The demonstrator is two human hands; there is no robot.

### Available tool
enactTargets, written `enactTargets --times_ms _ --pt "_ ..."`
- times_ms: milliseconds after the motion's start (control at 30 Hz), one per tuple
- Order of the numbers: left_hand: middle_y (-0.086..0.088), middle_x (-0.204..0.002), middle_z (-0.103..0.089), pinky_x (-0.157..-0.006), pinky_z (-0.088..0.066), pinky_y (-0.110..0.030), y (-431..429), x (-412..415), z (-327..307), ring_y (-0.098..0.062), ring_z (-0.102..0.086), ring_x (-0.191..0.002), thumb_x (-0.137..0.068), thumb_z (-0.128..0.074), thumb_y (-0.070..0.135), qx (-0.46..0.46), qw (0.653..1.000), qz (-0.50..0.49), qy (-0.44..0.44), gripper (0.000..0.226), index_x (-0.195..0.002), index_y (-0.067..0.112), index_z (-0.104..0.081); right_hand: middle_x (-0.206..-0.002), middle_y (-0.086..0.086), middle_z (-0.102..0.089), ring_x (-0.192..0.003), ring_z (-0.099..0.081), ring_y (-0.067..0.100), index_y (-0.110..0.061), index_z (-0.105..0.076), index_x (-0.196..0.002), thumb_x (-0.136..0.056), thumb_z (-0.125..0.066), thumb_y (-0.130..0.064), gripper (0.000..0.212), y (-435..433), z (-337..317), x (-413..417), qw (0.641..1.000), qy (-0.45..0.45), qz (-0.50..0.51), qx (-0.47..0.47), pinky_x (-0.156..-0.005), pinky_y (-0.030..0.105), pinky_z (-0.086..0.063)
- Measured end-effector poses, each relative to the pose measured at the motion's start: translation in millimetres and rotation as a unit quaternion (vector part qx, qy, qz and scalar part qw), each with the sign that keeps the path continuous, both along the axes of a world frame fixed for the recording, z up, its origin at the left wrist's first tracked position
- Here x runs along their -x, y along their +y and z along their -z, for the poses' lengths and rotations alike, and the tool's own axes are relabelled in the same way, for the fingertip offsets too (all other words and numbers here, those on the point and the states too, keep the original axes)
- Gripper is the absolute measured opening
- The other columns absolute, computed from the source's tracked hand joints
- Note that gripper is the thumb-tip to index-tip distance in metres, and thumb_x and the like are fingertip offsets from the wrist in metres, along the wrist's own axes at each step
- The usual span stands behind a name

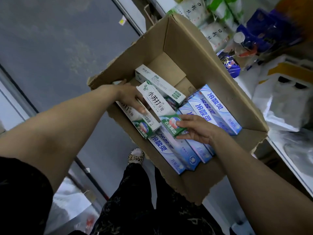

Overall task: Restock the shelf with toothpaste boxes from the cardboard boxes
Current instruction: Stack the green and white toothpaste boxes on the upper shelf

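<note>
Picking from the carton (194,48) is being done. One white box (154,100) is being pinched at its green end by the right hand (198,131); the left hand (130,95) is being rested, fingers (140,108) straight, on a second (147,121). Both are lying inside, beside blue boxes (218,109). Lifting toward the shelf (288,158) is being called for next.

Out beyond the left hand (130,97) I see a grey, mottled floor (59,39) in dim, cool light. A white rail (130,17) slants across it above that hand, with a small yellow tag (122,21) on it. A dark strip (17,87) runs slantwise below the left forearm. Past the right hand (196,129), white shelving (291,167) carries white-and-green packs (211,31), dark blue packs (271,31) and white plastic bags (284,106).
</note>
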State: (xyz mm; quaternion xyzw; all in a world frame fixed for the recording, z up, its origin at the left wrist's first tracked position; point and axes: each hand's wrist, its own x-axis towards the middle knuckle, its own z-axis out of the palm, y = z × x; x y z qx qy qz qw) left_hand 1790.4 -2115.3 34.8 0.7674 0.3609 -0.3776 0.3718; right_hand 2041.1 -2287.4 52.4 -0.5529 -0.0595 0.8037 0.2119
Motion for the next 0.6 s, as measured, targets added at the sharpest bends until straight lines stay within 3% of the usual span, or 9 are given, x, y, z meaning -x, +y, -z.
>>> enactTargets --times_ms 67,167,233,333,433,600 --pt "0.016 -0.139 -0.050 -0.112 -0.022 -0.037 7 4 -5 -0.016 -0.041 -0.132 -0.061 -0.071 0.076 0.046 0.999 0.022 0.003 0.061 -0.116 0.061 -0.049 -0.102 0.009 -0.074 -0.092 -0.072 0.021 -0.010 -0.067 -0.113 -0.087 -0.064 -0.001 0.027 -5 1 3 1.000 0.017 0.002 0.000 -0.071 0.037 -0.061" --pt "0.013 -0.136 -0.049 -0.102 -0.034 -0.033 10 4 -11 -0.017 -0.045 -0.126 -0.066 -0.085 0.046 0.064 0.997 0.028 0.031 0.077 -0.133 0.044 -0.047 -0.108 0.009 -0.073 -0.098 -0.071 0.024 -0.011 -0.065 -0.117 -0.080 -0.066 -0.004 0.037 -15 -3 10 0.999 0.044 0.019 -0.005 -0.076 0.040 -0.061" --pt "0.009 -0.135 -0.048 -0.098 -0.041 -0.034 6 4 -14 -0.018 -0.047 -0.119 -0.067 -0.086 0.030 0.053 0.996 0.056 0.041 0.076 -0.131 0.044 -0.047 -0.114 0.010 -0.071 -0.102 -0.070 0.027 -0.010 -0.062 -0.121 -0.079 -0.066 -0.004 0.043 -21 -9 13 0.997 0.057 0.041 -0.018 -0.080 0.043 -0.061" --pt "0.002 -0.129 -0.049 -0.077 -0.045 -0.027 0 6 -20 -0.017 -0.048 -0.107 -0.075 -0.080 0.012 0.038 0.994 0.086 0.048 0.070 -0.133 0.032 -0.046 -0.125 0.012 -0.065 -0.107 -0.068 0.030 -0.008 -0.057 -0.129 -0.080 -0.064 0.001 0.050 -33 -21 15 0.992 0.067 0.100 -0.040 -0.084 0.047 -0.059" --pt "0.005 -0.128 -0.055 -0.093 -0.047 -0.034 1 9 -22 -0.017 -0.053 -0.110 -0.072 -0.083 0.022 0.002 0.993 0.118 0.033 0.072 -0.133 0.032 -0.047 -0.125 0.012 -0.065 -0.106 -0.068 0.030 -0.006 -0.054 -0.132 -0.081 -0.062 0.003 0.053 -43 -32 16 0.985 0.062 0.149 -0.067 -0.084 0.046 -0.059" --pt "0.005 -0.122 -0.053 -0.098 -0.043 -0.042 7 15 -19 -0.020 -0.050 -0.113 -0.068 -0.078 0.052 -0.058 0.986 0.152 0.024 0.062 -0.120 0.045 -0.046 -0.120 0.012 -0.068 -0.101 -0.070 0.029 -0.004 -0.050 -0.138 -0.081 -0.060 0.003 0.059 -59 -39 23 0.972 0.047 0.210 -0.089 -0.085 0.048 -0.059"
